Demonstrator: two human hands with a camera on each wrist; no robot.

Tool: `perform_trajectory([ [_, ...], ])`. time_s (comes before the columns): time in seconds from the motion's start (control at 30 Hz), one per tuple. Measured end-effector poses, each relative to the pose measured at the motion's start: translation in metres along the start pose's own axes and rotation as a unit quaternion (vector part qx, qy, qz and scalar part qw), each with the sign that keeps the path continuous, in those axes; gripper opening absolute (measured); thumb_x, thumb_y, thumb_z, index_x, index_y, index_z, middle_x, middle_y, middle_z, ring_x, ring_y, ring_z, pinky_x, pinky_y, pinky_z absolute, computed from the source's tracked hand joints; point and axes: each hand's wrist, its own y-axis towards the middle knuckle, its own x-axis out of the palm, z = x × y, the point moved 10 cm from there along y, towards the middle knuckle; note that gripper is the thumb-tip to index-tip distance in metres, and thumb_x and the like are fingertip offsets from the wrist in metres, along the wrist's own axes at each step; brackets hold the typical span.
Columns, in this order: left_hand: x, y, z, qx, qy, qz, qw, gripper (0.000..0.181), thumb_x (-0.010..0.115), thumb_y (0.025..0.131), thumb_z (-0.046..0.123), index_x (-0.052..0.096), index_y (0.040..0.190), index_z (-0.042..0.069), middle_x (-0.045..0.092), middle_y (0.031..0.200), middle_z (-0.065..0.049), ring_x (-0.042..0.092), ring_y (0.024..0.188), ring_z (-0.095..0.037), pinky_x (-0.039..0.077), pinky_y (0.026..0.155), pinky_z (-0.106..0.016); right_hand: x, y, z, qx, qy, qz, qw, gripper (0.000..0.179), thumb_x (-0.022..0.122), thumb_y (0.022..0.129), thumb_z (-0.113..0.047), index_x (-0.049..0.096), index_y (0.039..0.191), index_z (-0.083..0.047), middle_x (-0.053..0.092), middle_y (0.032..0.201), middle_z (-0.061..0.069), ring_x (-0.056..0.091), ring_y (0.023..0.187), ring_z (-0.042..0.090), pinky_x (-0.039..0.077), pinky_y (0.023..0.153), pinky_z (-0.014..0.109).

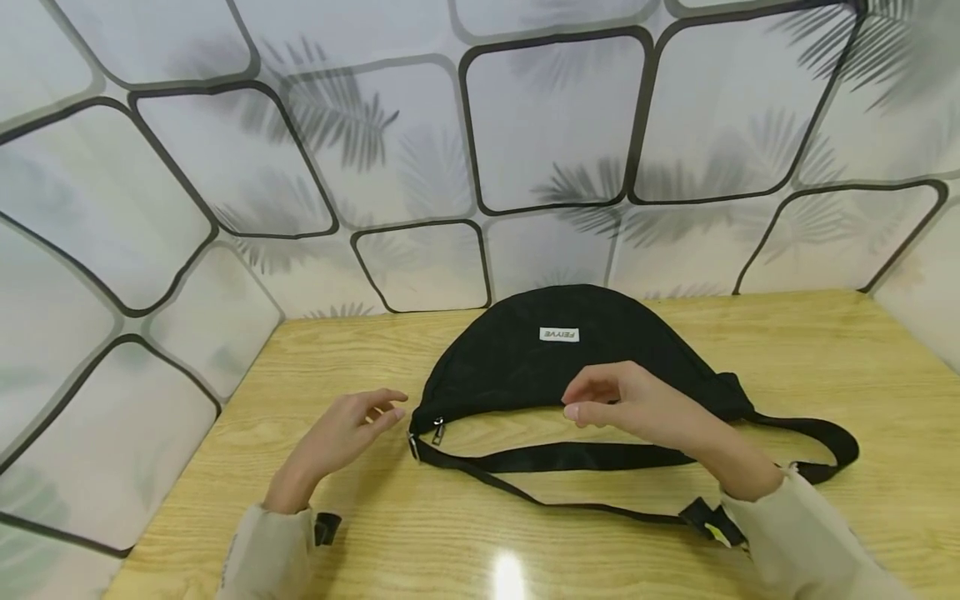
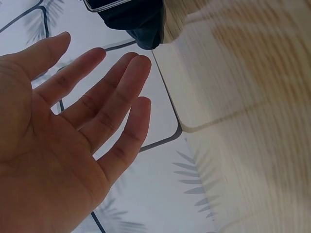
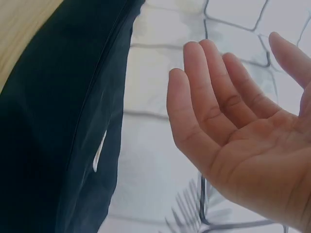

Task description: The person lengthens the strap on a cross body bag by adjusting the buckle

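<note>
A black half-moon sling bag (image 1: 510,358) lies flat on the table, its curved edge toward the back wall. A small white label (image 1: 558,334) with upside-down lettering sits on its front. Beside the bag's left corner, near the zipper pull (image 1: 438,431), is my left hand (image 1: 341,437), fingers loosely bent around nothing. My right hand (image 1: 633,404) hovers over the bag's lower edge, its fingers relaxed and the palm bare in the right wrist view. The black strap (image 1: 585,457) loops across the table in front of the bag, partly hidden under my right forearm.
The light wood table (image 1: 420,550) reaches back to a wall covering (image 1: 555,125) with rounded black outlines and grey leaves, which continues along the left side. A dark band (image 1: 326,528) shows at my left cuff. A black piece with a yellow-green mark (image 1: 717,533) lies by my right sleeve.
</note>
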Motion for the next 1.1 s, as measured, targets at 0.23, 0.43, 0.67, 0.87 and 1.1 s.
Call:
perform_trajectory([
  [0.23,0.001,0.001,0.001,0.010,0.004,-0.001,0.9999,0.033,0.058,0.106,0.020,0.067,0.128,-0.003,0.072,0.110,-0.011,0.069,0.091,-0.024,0.056,0.077,-0.043,0.027,0.014,-0.005,-0.005,0.043,-0.005,0.9991,0.026,0.064,0.101,-0.014,0.062,0.115,0.008,0.069,0.092,0.011,0.066,0.086,0.027,0.057,0.078,0.039],
  [0.43,0.002,0.001,0.001,0.021,0.008,-0.001,0.9997,0.030,0.057,0.106,0.020,0.070,0.124,0.000,0.072,0.112,-0.012,0.068,0.092,-0.024,0.056,0.078,-0.043,0.044,0.029,-0.001,-0.001,0.050,0.008,0.9987,0.028,0.060,0.102,-0.015,0.059,0.118,0.007,0.071,0.091,0.010,0.069,0.080,0.026,0.057,0.073,0.037],
  [0.67,0.005,0.001,0.003,0.045,-0.005,-0.005,0.9990,0.026,0.058,0.105,0.018,0.074,0.116,0.001,0.073,0.111,-0.009,0.068,0.093,-0.021,0.055,0.078,-0.038,0.055,0.044,0.010,-0.003,0.050,0.039,0.9980,0.017,0.060,0.102,-0.013,0.063,0.109,0.003,0.070,0.086,0.016,0.068,0.074,0.026,0.057,0.069,0.034],
  [0.87,0.010,0.000,0.004,0.057,-0.031,-0.035,0.9973,0.025,0.057,0.106,0.016,0.074,0.117,0.000,0.072,0.115,-0.013,0.068,0.101,-0.025,0.056,0.081,-0.036,0.055,0.054,0.018,-0.009,0.036,0.036,0.9987,0.018,0.062,0.102,-0.011,0.066,0.104,0.006,0.069,0.085,0.012,0.069,0.073,0.030,0.058,0.068,0.033],
  [1.1,0.018,-0.001,0.004,0.062,-0.056,-0.074,0.9937,0.024,0.060,0.104,0.016,0.074,0.116,0.002,0.072,0.115,-0.011,0.067,0.100,-0.023,0.055,0.081,-0.034,0.070,0.070,0.024,0.002,0.030,-0.016,0.9994,0.019,0.063,0.101,-0.013,0.069,0.102,0.006,0.070,0.089,0.011,0.069,0.078,0.025,0.057,0.069,0.033],
])
